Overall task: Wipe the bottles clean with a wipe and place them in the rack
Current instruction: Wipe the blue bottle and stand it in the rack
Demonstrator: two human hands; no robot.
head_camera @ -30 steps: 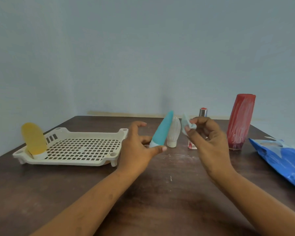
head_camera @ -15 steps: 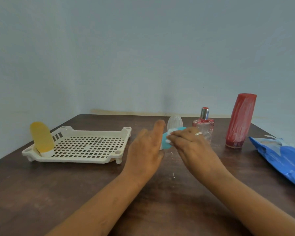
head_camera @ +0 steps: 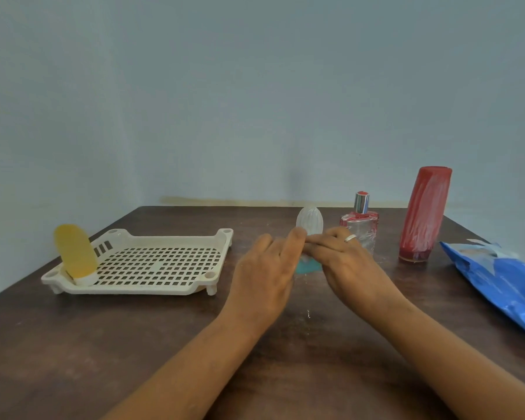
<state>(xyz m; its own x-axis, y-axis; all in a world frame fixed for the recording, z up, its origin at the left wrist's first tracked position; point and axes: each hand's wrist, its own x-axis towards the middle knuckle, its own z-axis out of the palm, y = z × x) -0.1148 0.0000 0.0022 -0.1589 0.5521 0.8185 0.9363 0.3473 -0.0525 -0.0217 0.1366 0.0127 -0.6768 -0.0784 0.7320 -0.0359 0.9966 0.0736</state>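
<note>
Yellow bottle stands cap-down in rack at its left end, leaning a bit. Left hand cups the teal bottle just above the table, fingers half-curled round it; bottle mostly hidden btw the hands. Right hand pinched closed on it from the other side; wipe prob. under the fingers but can't tell. Teal bottle looks light, smooth plastic, tapered, so likely slippery when damp: hold at the wide end, rub twd the tip. Further right, clear bottle, perfume, red bottle wait; glass perfume looks fragile.
</note>
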